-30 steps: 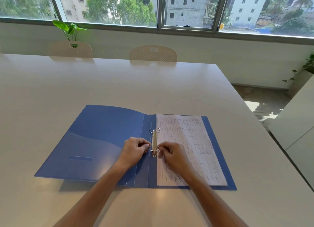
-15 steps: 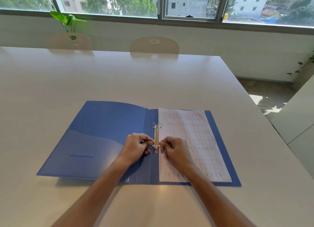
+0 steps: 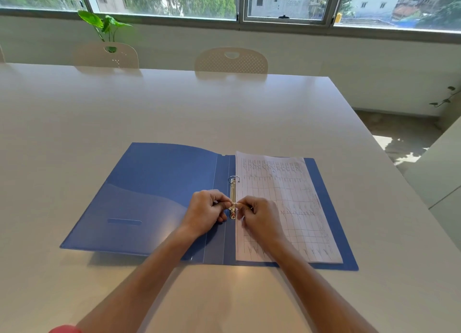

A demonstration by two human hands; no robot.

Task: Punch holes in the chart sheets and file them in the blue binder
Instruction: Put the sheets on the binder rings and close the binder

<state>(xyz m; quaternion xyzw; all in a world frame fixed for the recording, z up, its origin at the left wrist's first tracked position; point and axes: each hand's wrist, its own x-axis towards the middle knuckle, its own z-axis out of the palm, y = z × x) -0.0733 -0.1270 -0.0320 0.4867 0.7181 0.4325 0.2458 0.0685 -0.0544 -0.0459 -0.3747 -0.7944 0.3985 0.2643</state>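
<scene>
The blue binder (image 3: 159, 198) lies open and flat on the white table (image 3: 174, 113). Chart sheets (image 3: 294, 208) with printed grids rest on its right half, threaded on the metal ring mechanism (image 3: 233, 190) along the spine. The far ring stands closed above the sheets. My left hand (image 3: 204, 214) and my right hand (image 3: 259, 216) meet at the near ring, each pinching one side of it with curled fingers. The near ring itself is mostly hidden by my fingertips.
Two cream chairs (image 3: 230, 61) stand at the table's far edge, one (image 3: 107, 56) with a green plant (image 3: 104, 24) behind it. The table's right edge drops to the floor (image 3: 399, 133). A white cabinet (image 3: 444, 173) stands at the right.
Both hands stay on the near ring, fingertips pressed closer together over it. The view has tilted slightly downward; the binder and sheets lie as before.
</scene>
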